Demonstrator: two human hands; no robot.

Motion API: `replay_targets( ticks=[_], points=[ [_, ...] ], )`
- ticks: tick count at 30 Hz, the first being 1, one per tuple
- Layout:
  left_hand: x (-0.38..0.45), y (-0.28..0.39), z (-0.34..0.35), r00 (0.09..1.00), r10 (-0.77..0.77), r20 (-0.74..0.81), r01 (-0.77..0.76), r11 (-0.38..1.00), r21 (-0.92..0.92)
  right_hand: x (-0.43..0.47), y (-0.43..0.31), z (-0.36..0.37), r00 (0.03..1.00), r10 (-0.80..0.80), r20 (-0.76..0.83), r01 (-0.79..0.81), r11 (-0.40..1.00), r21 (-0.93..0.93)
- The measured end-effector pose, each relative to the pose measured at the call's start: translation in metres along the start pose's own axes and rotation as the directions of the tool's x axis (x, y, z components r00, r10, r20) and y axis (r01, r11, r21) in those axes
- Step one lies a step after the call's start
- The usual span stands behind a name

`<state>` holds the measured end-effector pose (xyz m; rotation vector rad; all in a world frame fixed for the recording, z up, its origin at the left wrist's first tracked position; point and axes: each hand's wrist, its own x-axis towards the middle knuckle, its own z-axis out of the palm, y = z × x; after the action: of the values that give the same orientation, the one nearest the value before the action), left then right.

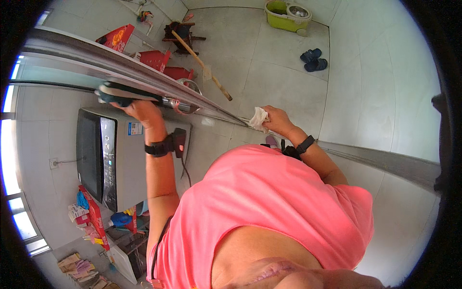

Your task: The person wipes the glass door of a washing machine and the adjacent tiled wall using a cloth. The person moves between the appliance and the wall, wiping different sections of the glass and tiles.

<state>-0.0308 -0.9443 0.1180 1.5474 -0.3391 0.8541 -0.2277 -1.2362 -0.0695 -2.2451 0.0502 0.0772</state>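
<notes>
My left hand (142,109) reaches out to the left and grips a dark green pad with a pale stripe (126,93), which looks like a cloth or a scrubber. The pad lies against or very close to the glass panel of a metal-framed door (68,74). Beside that hand is a shiny metal door handle (186,106) with a pink cord tied on it. My right hand (278,121) holds a crumpled white cloth or tissue (258,118) near the door frame's near edge. Both wrists wear black straps.
A top-loading washing machine (133,159) stands below my left arm, near red crates (95,216) with bottles and cloths. Past the door are a wooden stick (202,65), a dark stool (180,36), red shelves (153,59), a green mop bucket (285,21) and dark slippers (314,60).
</notes>
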Motion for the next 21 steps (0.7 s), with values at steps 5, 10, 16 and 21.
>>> replay_targets(
  ticks=[5,10,16,21],
  points=[
    [0.112,0.057,-0.028,0.728,0.637,0.254,-0.655,0.537,0.531,-0.004,0.019,-0.002,0.996,0.07,-0.053,-0.07,0.998,0.009],
    [0.231,0.089,-0.071,0.556,0.593,0.583,-0.482,-0.341,0.807,-0.008,0.034,-0.005,0.99,0.087,-0.107,-0.085,0.996,0.02],
    [0.195,0.016,-0.066,0.978,0.195,-0.079,-0.163,0.94,0.299,-0.019,0.039,-0.005,0.988,0.122,-0.1,-0.119,0.992,0.03],
    [0.056,-0.018,-0.032,0.907,-0.416,-0.061,0.383,0.878,-0.286,-0.015,0.038,-0.009,0.992,0.079,-0.097,-0.079,0.997,0.002]
  ],
)
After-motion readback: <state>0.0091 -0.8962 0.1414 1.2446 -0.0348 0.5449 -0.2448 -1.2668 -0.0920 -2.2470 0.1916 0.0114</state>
